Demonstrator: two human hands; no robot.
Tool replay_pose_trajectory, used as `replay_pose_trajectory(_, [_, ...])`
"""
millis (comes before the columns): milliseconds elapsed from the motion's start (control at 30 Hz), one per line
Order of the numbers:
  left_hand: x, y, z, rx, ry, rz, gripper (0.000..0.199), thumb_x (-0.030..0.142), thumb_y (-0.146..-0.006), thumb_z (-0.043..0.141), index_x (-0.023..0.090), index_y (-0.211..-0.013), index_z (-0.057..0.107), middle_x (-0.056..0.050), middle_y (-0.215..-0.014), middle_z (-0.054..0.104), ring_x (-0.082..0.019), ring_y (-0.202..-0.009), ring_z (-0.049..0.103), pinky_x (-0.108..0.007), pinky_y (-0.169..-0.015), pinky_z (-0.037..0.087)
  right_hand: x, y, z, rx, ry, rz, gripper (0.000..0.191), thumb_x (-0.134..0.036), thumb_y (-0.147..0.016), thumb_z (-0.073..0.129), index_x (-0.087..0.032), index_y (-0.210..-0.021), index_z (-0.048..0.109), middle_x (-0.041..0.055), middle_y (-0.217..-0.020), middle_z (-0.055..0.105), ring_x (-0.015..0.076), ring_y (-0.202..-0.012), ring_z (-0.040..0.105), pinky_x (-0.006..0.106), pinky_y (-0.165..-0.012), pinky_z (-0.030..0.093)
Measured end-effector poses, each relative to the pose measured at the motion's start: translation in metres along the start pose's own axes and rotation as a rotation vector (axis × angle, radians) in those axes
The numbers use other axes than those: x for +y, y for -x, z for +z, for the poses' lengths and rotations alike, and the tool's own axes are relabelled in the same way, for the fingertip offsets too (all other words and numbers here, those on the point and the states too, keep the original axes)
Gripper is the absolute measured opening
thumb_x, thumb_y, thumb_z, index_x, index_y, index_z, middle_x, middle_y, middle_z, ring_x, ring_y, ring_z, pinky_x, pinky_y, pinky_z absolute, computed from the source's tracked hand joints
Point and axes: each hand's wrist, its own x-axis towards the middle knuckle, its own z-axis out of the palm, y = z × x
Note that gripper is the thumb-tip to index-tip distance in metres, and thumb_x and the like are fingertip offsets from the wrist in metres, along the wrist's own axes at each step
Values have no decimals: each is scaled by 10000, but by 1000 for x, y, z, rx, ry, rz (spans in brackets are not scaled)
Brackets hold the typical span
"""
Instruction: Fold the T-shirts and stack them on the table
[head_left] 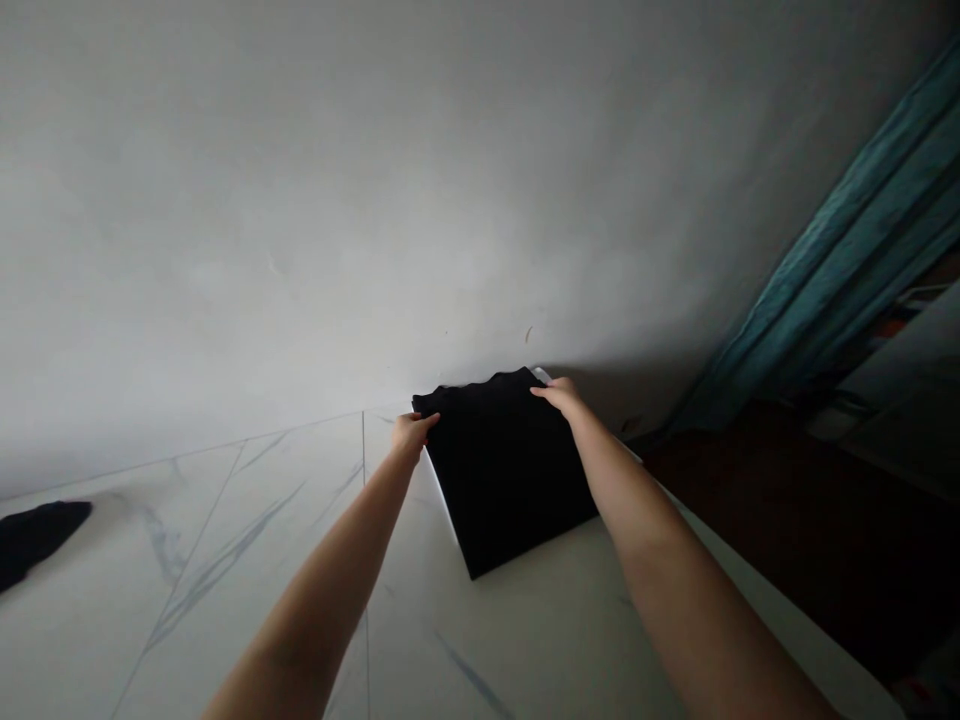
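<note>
A black cloth (pixel 510 470) with a wavy far edge lies over a flat white object (pixel 444 490), whose rim shows along the left side and at the far right corner. My left hand (pixel 415 432) pinches the cloth at its far left corner, thumb on top. At the far right corner my right hand (pixel 556 392) grips the cloth's edge, thumb on top and the other fingers partly hidden. The cloth's near left corner hangs flat and pointed toward me.
The white marbled surface (pixel 262 560) meets a grey wall (pixel 337 200) behind the cloth. Another dark cloth (pixel 41 535) lies at the far left. A teal curtain (pixel 832 260) hangs on the right, above a dark floor (pixel 787 530) beyond the surface's right edge.
</note>
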Motion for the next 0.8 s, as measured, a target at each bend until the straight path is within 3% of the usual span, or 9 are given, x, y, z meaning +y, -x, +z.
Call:
replay_pose_trajectory(200, [-15,-2,-1,21,0,77,325,364,-661,809,161,-844,633,-47,-736,665,-176,-656,635,-244,-546,455,7,15,6,26,15,13,349,-350,-878,587,-98,-1094,697,114,-1019,732,246,-931,690,295,-771,522])
replay_pose_trajectory(300, [-11,4,-3,91,-222,129,371,341,-705,792,161,-972,609,-102,-899,683,-243,-849,664,-315,-702,509,-2,27,1,66,146,19,356,-356,-891,592,-124,-1148,674,162,-1120,692,301,-1052,646,377,-869,502])
replay_pose_trajectory(367, [-2,16,-3,196,-449,261,446,304,-734,771,154,-1107,579,-153,-1071,660,-288,-1021,630,-385,-850,495,-15,38,-3,134,241,33,376,-313,-909,571,-133,-1235,627,205,-1237,623,345,-1169,578,451,-951,457])
replay_pose_trajectory(433, [6,36,2,276,-637,438,464,262,-782,712,155,-1206,557,-185,-1232,601,-324,-1174,550,-439,-966,438,-29,54,-5,179,301,-41,404,-275,-934,521,-150,-1315,572,214,-1350,541,366,-1268,493,508,-1026,387])
replay_pose_trajectory(500, [11,60,13,229,-768,600,416,235,-838,618,177,-1247,570,-170,-1337,557,-329,-1260,479,-465,-1037,382,-42,77,-1,130,339,-211,415,-302,-959,473,-204,-1356,548,168,-1448,471,354,-1340,413,537,-1088,309])
replay_pose_trajectory(600, [7,95,35,1,-886,757,456,236,-887,512,210,-1342,548,-126,-1459,488,-325,-1352,397,-509,-1135,262,-53,121,9,-67,403,-427,438,-406,-990,401,-317,-1407,500,66,-1555,359,319,-1421,300,582,-1133,211])
replay_pose_trajectory(667, [-1,114,49,-82,-942,805,523,262,-904,480,218,-1425,483,-113,-1526,414,-351,-1417,306,-556,-1170,155,-52,148,13,-159,446,-470,466,-425,-1008,340,-347,-1460,423,48,-1591,291,302,-1455,239,615,-1137,166])
replay_pose_trajectory(800, [-18,135,60,-56,-963,759,551,397,-946,432,241,-1474,429,-126,-1569,334,-420,-1455,187,-655,-1145,47,-36,175,3,-166,538,-447,505,-457,-1015,300,-343,-1506,339,63,-1622,185,317,-1480,159,669,-1124,111])
